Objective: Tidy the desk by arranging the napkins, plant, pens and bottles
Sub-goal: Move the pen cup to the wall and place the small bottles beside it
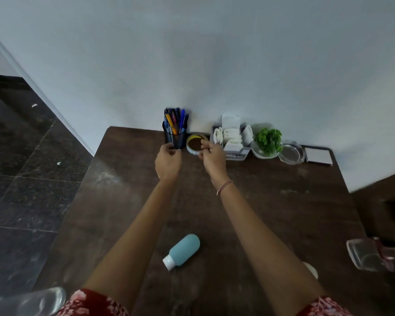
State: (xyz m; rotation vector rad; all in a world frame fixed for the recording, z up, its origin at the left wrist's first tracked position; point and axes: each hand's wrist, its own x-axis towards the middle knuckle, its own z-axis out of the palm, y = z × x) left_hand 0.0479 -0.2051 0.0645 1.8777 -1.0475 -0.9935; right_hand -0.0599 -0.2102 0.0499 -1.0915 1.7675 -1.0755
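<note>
A dark mesh pen holder [175,139] full of pens stands at the back of the brown desk [271,201], against the wall. My left hand [168,161] touches its lower front with curled fingers. My right hand [212,156] pinches the near rim of a tape roll [193,142] beside the holder. To the right are a napkin holder [232,139] with white napkins and a small green plant [268,140] in a white pot. A light blue bottle [184,250] with a white cap lies on its side near the front. A clear bottle [32,302] shows at the lower left.
A glass ashtray [291,153] and a white notepad [318,155] sit at the back right. A clear, red-capped object [374,255] lies at the right edge. Dark tiled floor lies to the left of the desk.
</note>
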